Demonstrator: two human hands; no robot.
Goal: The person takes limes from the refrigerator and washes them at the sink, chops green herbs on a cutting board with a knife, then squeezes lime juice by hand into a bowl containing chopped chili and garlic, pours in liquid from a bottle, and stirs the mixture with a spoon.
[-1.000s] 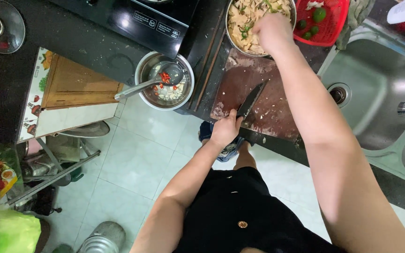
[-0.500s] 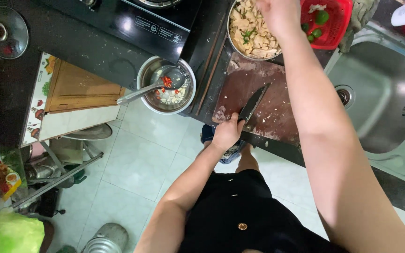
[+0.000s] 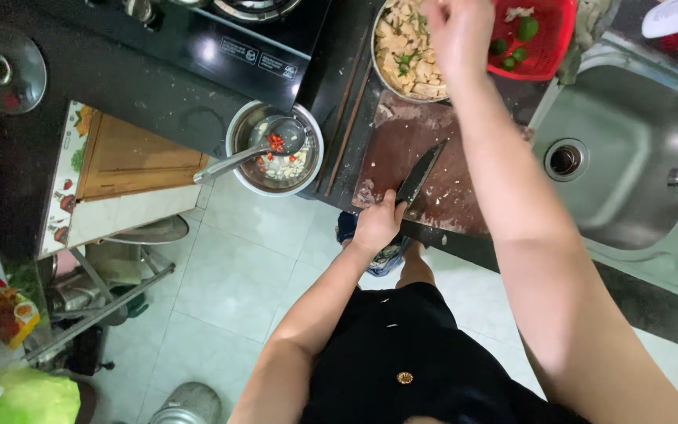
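Gripping knife (image 3: 420,174) at board (image 3: 402,141) edge

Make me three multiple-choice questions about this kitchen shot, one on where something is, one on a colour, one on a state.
1. Where does the knife lie?
A. in the sink
B. on the cutting board
C. on the floor

2. What colour is the basket with the limes?
A. red
B. blue
C. white

3. What is the left hand doing?
A. hanging free
B. lifting the ladle
C. holding the knife handle

Answers: 1 B, the blade lies across the dark board; 2 A, its plastic is red; 3 C, its fingers are on the handle at the counter's edge.
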